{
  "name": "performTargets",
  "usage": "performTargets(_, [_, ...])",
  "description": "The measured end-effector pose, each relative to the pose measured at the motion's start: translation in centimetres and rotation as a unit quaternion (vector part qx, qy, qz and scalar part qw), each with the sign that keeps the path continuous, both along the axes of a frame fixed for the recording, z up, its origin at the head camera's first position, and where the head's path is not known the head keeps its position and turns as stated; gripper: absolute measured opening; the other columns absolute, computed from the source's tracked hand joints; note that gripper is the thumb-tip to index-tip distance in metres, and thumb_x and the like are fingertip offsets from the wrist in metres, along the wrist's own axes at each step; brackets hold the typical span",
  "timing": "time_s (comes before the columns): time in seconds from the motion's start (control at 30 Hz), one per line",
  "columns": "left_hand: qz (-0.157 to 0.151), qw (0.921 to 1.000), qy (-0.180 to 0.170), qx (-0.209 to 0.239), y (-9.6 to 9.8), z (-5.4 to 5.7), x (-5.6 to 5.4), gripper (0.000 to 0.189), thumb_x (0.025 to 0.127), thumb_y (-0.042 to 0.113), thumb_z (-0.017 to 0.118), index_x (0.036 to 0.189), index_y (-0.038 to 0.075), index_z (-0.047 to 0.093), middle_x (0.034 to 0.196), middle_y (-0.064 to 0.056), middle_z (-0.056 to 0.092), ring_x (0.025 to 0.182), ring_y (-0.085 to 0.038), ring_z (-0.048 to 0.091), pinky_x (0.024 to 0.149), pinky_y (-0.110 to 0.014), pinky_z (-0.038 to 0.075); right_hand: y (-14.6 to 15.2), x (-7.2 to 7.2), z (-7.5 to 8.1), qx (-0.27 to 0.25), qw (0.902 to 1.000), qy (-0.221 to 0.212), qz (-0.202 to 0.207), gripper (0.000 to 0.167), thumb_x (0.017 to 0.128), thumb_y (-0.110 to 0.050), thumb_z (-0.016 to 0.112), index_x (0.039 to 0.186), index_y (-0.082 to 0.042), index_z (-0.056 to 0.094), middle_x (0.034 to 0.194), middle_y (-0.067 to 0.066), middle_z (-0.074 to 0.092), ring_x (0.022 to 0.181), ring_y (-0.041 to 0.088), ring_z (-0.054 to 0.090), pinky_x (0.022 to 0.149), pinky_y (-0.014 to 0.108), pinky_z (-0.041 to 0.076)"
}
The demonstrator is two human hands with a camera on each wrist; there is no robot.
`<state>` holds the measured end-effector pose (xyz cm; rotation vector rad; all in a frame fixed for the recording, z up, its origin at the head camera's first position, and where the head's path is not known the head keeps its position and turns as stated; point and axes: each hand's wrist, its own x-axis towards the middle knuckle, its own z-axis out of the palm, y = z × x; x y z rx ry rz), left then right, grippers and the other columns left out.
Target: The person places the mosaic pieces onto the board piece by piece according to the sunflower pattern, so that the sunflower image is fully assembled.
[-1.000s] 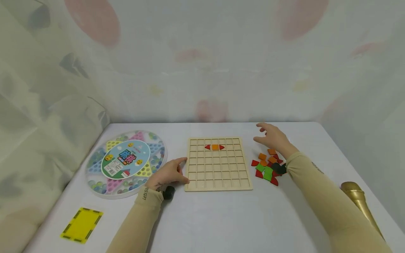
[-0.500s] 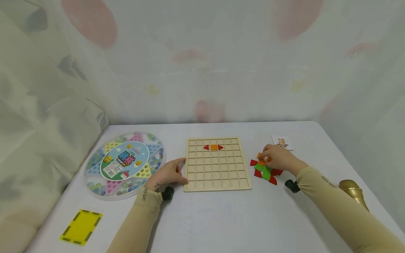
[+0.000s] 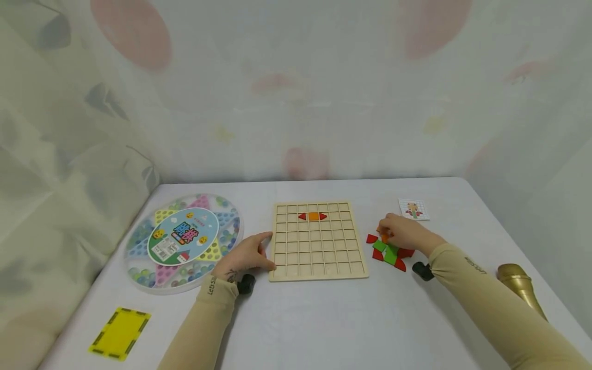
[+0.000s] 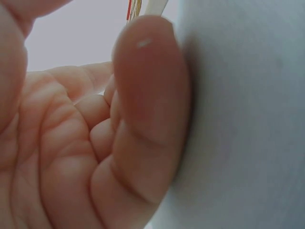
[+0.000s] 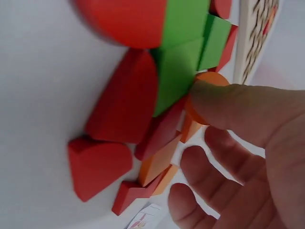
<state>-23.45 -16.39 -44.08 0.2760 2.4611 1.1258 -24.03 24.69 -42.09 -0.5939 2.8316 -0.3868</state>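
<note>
My left hand (image 3: 246, 254) rests at the left side of a wooden grid board (image 3: 319, 279), thumb and index finger spread along its edge. Set in an upper row of the board are an orange square (image 3: 314, 216) and two red triangles (image 3: 302, 216), one on either side. Over a pile of coloured blocks right of the board, my right hand (image 3: 409, 234) pinches an orange rounded block (image 5: 212, 78), the thumb on its face. Green blocks (image 5: 178, 74) and red blocks (image 5: 125, 100) lie close around it. The hand hides part of the pile in the head view.
A small pattern card (image 3: 413, 209) lies behind the pile. Left of the board is a round Chinese checkers set (image 3: 183, 235) with marbles. A yellow frame-edged card (image 3: 120, 334) lies at front left, a gold microphone (image 3: 515, 280) at far right.
My right hand has come down from above and behind the pile onto the orange blocks, uncovering the pattern card. The left hand stays at the board's edge.
</note>
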Motion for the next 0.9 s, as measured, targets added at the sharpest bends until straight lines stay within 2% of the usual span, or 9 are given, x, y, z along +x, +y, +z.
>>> performTargets(0.13, [-0.005, 1.0000, 0.003, -0.001, 0.1, 0.2, 0.0, 0.095, 0.063, 0.012, 0.083, 0.144, 0.013, 0.034, 0.068, -0.007, 0.054, 0.055, -0.016, 0.045, 0.051, -0.028, 0.039, -0.2, -0.3, 0.7, -0.023, 0.9983, -0.051, -0.015, 0.009, 0.082, -0.006, 0.066, 0.082, -0.010, 0.058, 0.079, 0.000, 0.055, 0.075, 0.017, 0.050, 0.068, 0.030, 0.045])
performTargets(0.2, [-0.004, 1.0000, 0.001, -0.002, 0.1, 0.2, 0.1, 0.095, 0.063, 0.012, 0.083, 0.144, 0.013, 0.034, 0.068, -0.007, 0.054, 0.055, -0.016, 0.045, 0.051, -0.028, 0.038, -0.7, -0.7, 1.2, -0.040, 0.9971, -0.061, -0.022, 0.009, 0.083, -0.007, 0.065, 0.081, -0.010, 0.057, 0.077, 0.001, 0.054, 0.073, 0.017, 0.049, 0.064, 0.028, 0.044])
performTargets(0.33, [0.004, 1.0000, -0.007, 0.005, 0.1, 0.2, 0.1, 0.095, 0.063, 0.011, 0.083, 0.144, 0.013, 0.034, 0.068, -0.007, 0.053, 0.055, -0.016, 0.045, 0.051, -0.028, 0.038, -3.1, -1.8, 2.3, -0.117, 0.9885, -0.071, -0.065, 0.009, 0.083, -0.010, 0.066, 0.081, -0.007, 0.058, 0.078, 0.005, 0.057, 0.068, 0.017, 0.051, 0.059, 0.027, 0.043])
performTargets(0.4, [0.004, 0.9999, -0.006, 0.009, 0.1, 0.2, 0.1, 0.095, 0.063, 0.011, 0.083, 0.144, 0.012, 0.033, 0.068, -0.007, 0.053, 0.055, -0.016, 0.044, 0.051, -0.028, 0.038, -4.8, -2.4, 2.6, -0.166, 0.9782, -0.085, -0.092, 0.009, 0.083, -0.010, 0.065, 0.084, -0.004, 0.059, 0.080, 0.007, 0.060, 0.067, 0.018, 0.054, 0.059, 0.028, 0.044])
performTargets(0.5, [0.001, 1.0000, -0.001, 0.010, 0.0, 0.2, 0.2, 0.095, 0.063, 0.011, 0.083, 0.144, 0.012, 0.033, 0.068, -0.007, 0.053, 0.055, -0.015, 0.044, 0.051, -0.028, 0.038, -7.6, -3.3, 2.6, -0.234, 0.9557, -0.117, -0.135, 0.010, 0.084, -0.008, 0.063, 0.088, 0.000, 0.062, 0.083, 0.010, 0.064, 0.069, 0.018, 0.059, 0.063, 0.029, 0.048])
performTargets(0.67, [0.001, 0.9999, -0.006, 0.016, 0.0, 0.4, 0.3, 0.095, 0.064, 0.011, 0.083, 0.144, 0.012, 0.033, 0.068, -0.007, 0.053, 0.055, -0.015, 0.043, 0.051, -0.027, 0.037, -11.8, -4.3, 1.4, -0.325, 0.9122, -0.148, -0.201, 0.012, 0.084, -0.004, 0.064, 0.092, 0.004, 0.064, 0.087, 0.016, 0.067, 0.067, 0.020, 0.063, 0.067, 0.033, 0.053])
performTargets(0.73, [-0.001, 0.9998, -0.007, 0.019, 0.0, 0.4, 0.3, 0.095, 0.063, 0.011, 0.083, 0.144, 0.011, 0.033, 0.068, -0.008, 0.053, 0.054, -0.015, 0.043, 0.051, -0.027, 0.037, -13.0, -4.4, 0.8, -0.344, 0.8993, -0.148, -0.225, 0.012, 0.084, -0.004, 0.064, 0.092, 0.004, 0.065, 0.089, 0.016, 0.066, 0.066, 0.020, 0.064, 0.066, 0.032, 0.054])
performTargets(0.83, [-0.003, 0.9999, -0.005, 0.015, 0.1, 0.4, 0.3, 0.095, 0.062, 0.011, 0.083, 0.144, 0.010, 0.034, 0.068, -0.007, 0.053, 0.054, -0.015, 0.044, 0.051, -0.027, 0.037, -14.4, -4.5, 0.0, -0.347, 0.8931, -0.138, -0.251, 0.011, 0.084, -0.005, 0.065, 0.092, 0.003, 0.065, 0.087, 0.016, 0.066, 0.064, 0.018, 0.063, 0.061, 0.028, 0.052])
performTargets(0.9, [-0.005, 1.0000, 0.003, 0.005, 0.1, 0.4, 0.3, 0.095, 0.061, 0.011, 0.084, 0.143, 0.010, 0.035, 0.068, -0.007, 0.053, 0.055, -0.015, 0.044, 0.050, -0.027, 0.037, -15.2, -4.6, -0.3, -0.338, 0.8954, -0.126, -0.262, 0.011, 0.083, -0.006, 0.066, 0.091, 0.002, 0.064, 0.083, 0.014, 0.067, 0.062, 0.016, 0.062, 0.057, 0.025, 0.050])
